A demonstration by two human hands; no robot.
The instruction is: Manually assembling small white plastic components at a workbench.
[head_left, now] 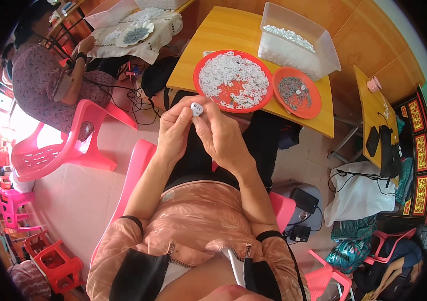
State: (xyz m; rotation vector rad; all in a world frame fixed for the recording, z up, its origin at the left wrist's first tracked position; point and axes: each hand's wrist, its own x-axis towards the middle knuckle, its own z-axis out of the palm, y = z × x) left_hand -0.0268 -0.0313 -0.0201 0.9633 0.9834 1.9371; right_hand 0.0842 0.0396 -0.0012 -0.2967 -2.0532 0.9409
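Just in front of the table's near edge, my left hand (174, 126) and my right hand (223, 136) meet with their fingertips together. Between them they pinch a small white plastic piece with two holes (196, 108). Something greyish shows at its lower side, too small to make out. Beyond my hands, a round red tray (269, 93) on the table holds many similar loose white pieces (228, 70). To its right, a smaller orange-red plate (312, 107) carries a heap of small grey metal parts (291, 91), with a couple of white pieces lying on them.
A clear plastic bin (298, 57) of white pieces stands at the back of the yellow table (208, 32). At left a person (42, 75) sits by a pink chair (68, 138) at a cloth-covered table (160, 37). Black cables (140, 103) hang between. A second yellow table (366, 108) stands right.
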